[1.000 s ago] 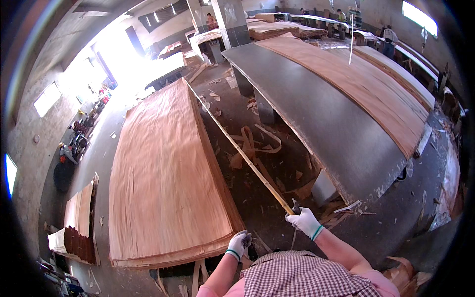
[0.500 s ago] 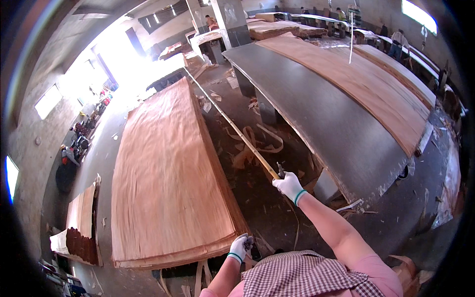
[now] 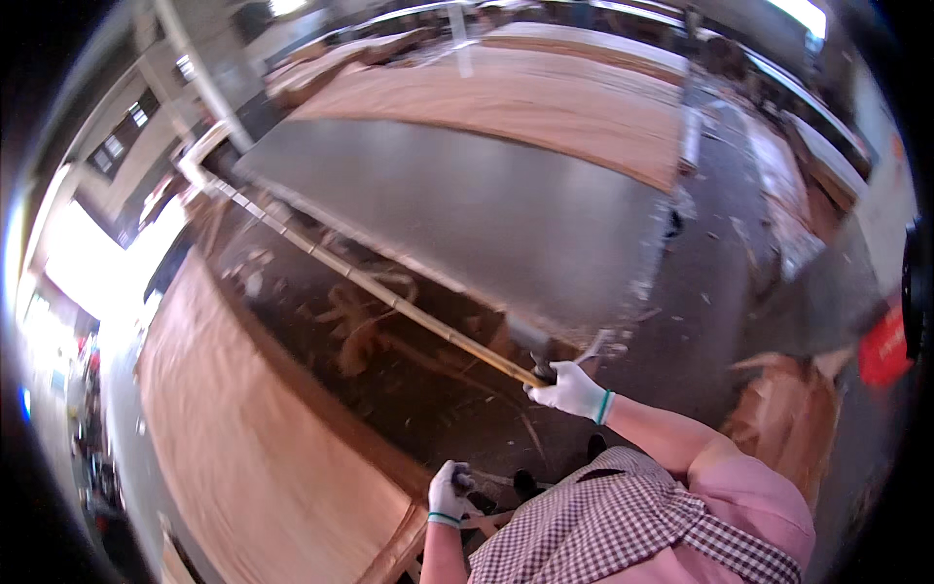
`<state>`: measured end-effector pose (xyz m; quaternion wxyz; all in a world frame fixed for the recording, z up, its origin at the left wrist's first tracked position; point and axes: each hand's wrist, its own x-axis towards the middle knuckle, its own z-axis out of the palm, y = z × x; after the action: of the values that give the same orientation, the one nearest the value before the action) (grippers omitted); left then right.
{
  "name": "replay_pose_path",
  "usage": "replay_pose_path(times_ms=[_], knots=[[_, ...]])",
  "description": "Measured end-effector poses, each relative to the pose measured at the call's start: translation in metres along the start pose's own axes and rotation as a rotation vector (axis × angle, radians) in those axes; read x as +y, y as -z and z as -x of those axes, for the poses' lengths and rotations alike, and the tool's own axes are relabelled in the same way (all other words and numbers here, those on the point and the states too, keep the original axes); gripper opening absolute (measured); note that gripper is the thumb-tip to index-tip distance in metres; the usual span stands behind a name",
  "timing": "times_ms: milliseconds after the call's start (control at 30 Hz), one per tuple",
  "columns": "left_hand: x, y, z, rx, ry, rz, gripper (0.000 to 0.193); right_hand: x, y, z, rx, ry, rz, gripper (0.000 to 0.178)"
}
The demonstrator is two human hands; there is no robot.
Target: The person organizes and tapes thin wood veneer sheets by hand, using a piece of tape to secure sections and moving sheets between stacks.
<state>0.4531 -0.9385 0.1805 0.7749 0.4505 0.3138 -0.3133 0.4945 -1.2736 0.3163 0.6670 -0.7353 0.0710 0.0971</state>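
A: Where was the pole?

B: It slanted across the view, between the grey counter and the stack of thin wood sheets on the left. Its near end was in the right hand. The far end ran toward a pale, washed-out patch at the upper left, and whether it touched anything there could not be told.

A: How did each grip stand?

B: The right one was wrapped around the pole's end, the white glove curled about it. The left hand hung near the stack's closest corner, its fingers bent. Something dark showed at its palm side, but blur hid whether that was the glove or a thing held, so nobody could say how tightly that grip had closed.

A: How far along was the work?

B: Only part of it could be judged. The pole was in hand and not yet put down. Other wood sheets already lay over the far side of the counter, while grey surface showed along its near side. Loose strips lay on the floor under the pole's line, not yet gathered.

A: And what was left?

B: Letting go of the pole, at least; beyond that, the view settled nothing.
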Motion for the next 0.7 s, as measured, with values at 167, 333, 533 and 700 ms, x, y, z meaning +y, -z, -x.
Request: replay_pose_path(times_ms=[167,333,533,700], knots=[[0.04,-0.185,0.027,-0.322,-0.185,-0.433,0.032,0.018,0.132,0.107,0.189,0.031,0.057,0.017],[0.056,-0.41,0.082,-0.676,-0.538,-0.73,0.024,0.032,0.241,0.155,0.315,0.103,0.398,0.017],[0.025,-0.672,0.154,-1.205,-0.915,-0.822,0.027,0.054,0.383,0.172,0.371,0.071,0.292,0.019],[-0.019,-0.807,0.163,-1.486,-1.26,-0.878,0.027,0.047,0.491,0.167,0.285,-0.008,-0.067,0.023]])
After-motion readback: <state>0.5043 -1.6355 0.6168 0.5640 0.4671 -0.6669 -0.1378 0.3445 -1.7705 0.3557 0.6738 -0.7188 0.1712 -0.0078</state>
